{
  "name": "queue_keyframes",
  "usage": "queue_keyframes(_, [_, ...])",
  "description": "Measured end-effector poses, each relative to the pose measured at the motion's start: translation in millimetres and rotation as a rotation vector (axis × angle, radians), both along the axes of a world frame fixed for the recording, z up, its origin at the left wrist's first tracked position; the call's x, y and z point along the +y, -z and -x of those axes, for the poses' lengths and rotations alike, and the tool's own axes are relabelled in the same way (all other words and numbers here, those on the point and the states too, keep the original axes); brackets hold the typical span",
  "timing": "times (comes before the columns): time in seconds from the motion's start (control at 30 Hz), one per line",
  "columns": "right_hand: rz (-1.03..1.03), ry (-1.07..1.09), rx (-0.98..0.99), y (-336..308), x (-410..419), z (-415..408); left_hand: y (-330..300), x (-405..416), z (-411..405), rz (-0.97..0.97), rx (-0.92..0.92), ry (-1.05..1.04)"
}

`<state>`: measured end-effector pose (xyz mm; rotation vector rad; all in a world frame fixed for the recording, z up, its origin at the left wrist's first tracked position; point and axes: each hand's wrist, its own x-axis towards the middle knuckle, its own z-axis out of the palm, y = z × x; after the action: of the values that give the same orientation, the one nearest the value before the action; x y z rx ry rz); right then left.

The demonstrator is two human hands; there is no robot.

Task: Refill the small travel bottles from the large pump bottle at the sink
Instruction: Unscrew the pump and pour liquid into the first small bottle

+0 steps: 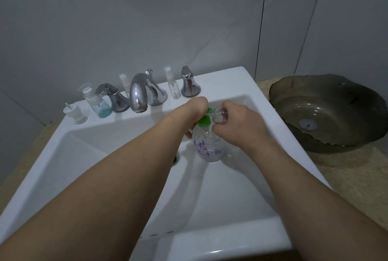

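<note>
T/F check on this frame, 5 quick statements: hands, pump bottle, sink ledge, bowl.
1. The pump bottle has a green pump top. True.
2. The right hand holds a small clear bottle at the pump. True.
3. The left hand rests on the tap. False: it is on the pump bottle's top, over the sink.
4. The bottle with blue liquid stands right of the tap. False: it stands left of it, on the ledge.
5. The dark bowl sits inside the sink. False: it sits on the counter to the sink's right.
</note>
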<state>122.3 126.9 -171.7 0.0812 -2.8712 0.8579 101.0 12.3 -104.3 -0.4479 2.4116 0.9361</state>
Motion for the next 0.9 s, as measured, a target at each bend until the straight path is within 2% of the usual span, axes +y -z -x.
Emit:
queue_keyframes(0.3, [0.007, 0.003, 0.041, 0, -2, 0, -8, -8, 5, 0.034, -0.048, 0.048])
queue_keyframes(0.67, [-0.01, -0.004, -0.011, 3, 2, 2, 4, 4, 2, -0.027, -0.027, -0.078])
queue_keyframes(0.9, [-0.018, 0.003, -0.03, 6, 1, 4, 6, 4, 4, -0.028, -0.028, -0.064])
